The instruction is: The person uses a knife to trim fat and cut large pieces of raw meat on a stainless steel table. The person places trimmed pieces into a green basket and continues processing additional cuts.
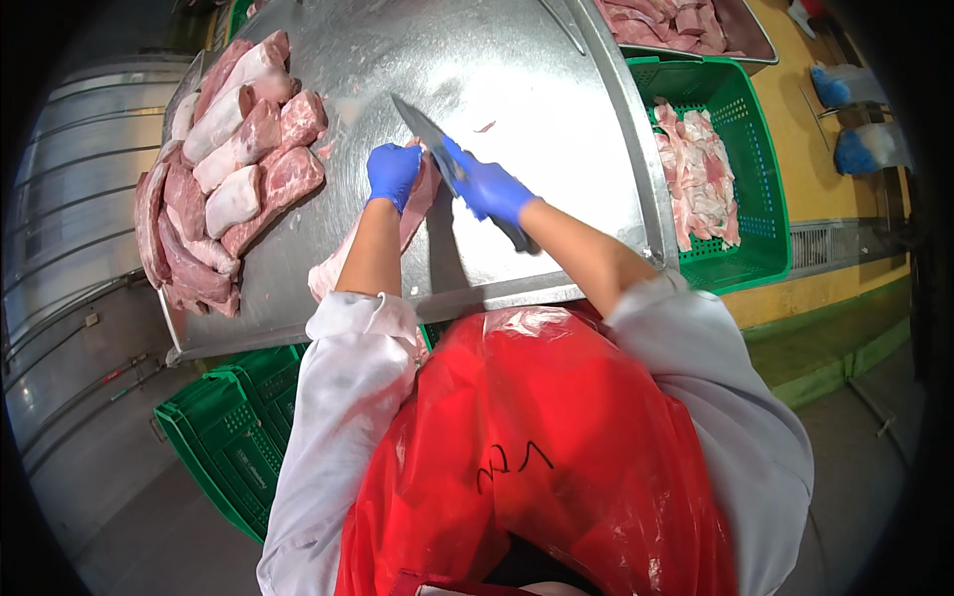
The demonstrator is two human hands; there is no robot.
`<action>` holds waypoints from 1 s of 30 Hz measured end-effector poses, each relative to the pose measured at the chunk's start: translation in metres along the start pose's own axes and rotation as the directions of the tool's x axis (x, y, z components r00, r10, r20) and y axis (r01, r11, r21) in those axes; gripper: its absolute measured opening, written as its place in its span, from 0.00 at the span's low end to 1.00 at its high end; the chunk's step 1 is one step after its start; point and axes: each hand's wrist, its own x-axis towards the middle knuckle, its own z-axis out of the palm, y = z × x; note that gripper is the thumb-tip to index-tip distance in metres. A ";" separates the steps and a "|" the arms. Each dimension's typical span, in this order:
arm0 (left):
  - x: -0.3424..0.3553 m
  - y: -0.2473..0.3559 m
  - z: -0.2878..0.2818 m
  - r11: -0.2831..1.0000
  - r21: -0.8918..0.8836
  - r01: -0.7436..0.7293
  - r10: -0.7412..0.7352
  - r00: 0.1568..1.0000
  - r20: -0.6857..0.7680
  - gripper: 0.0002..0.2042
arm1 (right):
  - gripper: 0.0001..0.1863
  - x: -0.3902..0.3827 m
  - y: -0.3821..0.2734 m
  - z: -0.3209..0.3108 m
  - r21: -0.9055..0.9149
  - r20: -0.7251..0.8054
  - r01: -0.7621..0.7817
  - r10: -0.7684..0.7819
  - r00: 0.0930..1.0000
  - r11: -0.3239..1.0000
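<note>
A long strip of pale pink raw meat (pixel 420 204) lies on the metal table (pixel 397 60), running from under my left forearm up to my gloved fingers. My left hand (pixel 394 176), in a blue glove, is closed on its far end. In my right hand (pixel 492 189), also gloved in blue, is a knife (pixel 417 121). Its broad blade points away and to the left, beside the far end of the meat strip and close to my left fingers. The dark handle end shows below my right palm. Whether the edge touches the meat, I cannot tell.
A pile of thick raw meat cuts (pixel 238 149) covers the table's left side. Beyond the raised right rim stands a green crate (pixel 760 199) with pale trimmings, below a metal tray (pixel 760 40) of meat. More green crates (pixel 224 417) are under the near left edge. Two blue-covered feet (pixel 845 87) show far right.
</note>
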 end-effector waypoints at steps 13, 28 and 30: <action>-0.013 0.030 -0.021 0.998 -0.052 -0.034 0.032 0.999 -0.044 0.19 | 0.40 -0.030 0.016 0.008 0.135 0.115 0.028 -0.044 0.992 0.990; -0.013 0.060 -0.061 0.937 -0.348 0.043 0.043 0.971 0.237 0.11 | 0.38 0.012 0.005 0.029 0.066 0.112 0.090 -0.097 0.989 0.994; -0.015 0.076 -0.061 0.915 -0.399 0.066 0.053 0.959 0.280 0.11 | 0.39 0.065 -0.006 0.030 0.050 0.048 0.047 -0.050 0.998 0.998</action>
